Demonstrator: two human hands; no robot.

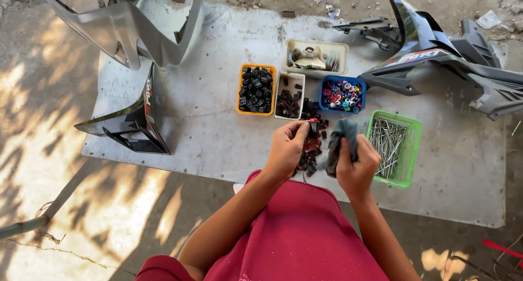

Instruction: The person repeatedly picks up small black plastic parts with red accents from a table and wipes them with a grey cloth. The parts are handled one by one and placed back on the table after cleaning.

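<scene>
A small black part point(312, 129) is held at its top by the fingers of the left hand point(287, 148), which are closed together on it. A dark grey cloth point(341, 142) is gripped in the right hand point(357, 169), the fingers wrapped and clamped around it. Both are held close together, above a loose pile of black-and-red parts point(308, 158) lying on the grey surface point(207, 134) just near the hands.

The step in hand is judged to be the wiping of a single part with the cloth. The next move would call for the part to be kept pinched firmly while the cloth is brought against it, as the part is small and easily dropped into the pile.

Beyond the hands, an orange bin of black parts point(256, 89), a white bin of dark parts point(289, 96) and a blue bin of coloured pieces point(342, 94) are set in a row. A green basket of nails point(393, 147) is placed to the right. Motorcycle fairing panels point(436, 52) are laid at the far right and far left.
</scene>
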